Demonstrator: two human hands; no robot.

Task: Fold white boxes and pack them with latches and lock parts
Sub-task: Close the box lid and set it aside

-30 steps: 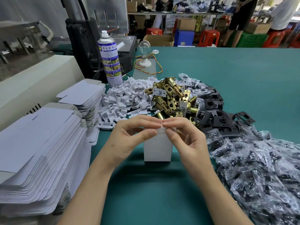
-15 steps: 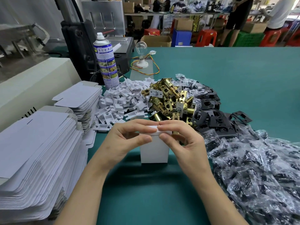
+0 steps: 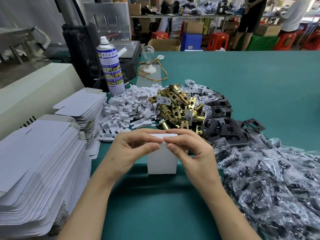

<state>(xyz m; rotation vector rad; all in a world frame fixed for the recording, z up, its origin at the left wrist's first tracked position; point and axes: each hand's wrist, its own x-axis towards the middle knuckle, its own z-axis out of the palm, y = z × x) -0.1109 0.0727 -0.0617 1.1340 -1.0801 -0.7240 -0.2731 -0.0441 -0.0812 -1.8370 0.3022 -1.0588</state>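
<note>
We work at a teal table in a crowded workshop. Along the left edge of the frame sit stacks of flat white box blanks, with a spray can standing above them. Just right of the stacks lies a heap of white plastic inserts. At centre our left hand and right hand pinch the top flap of an upright white box, thumbs and fingers curled, fingertips nearly meeting. Behind the box lie brass latches, then black plates, and at lower right clear bagged parts.
</note>
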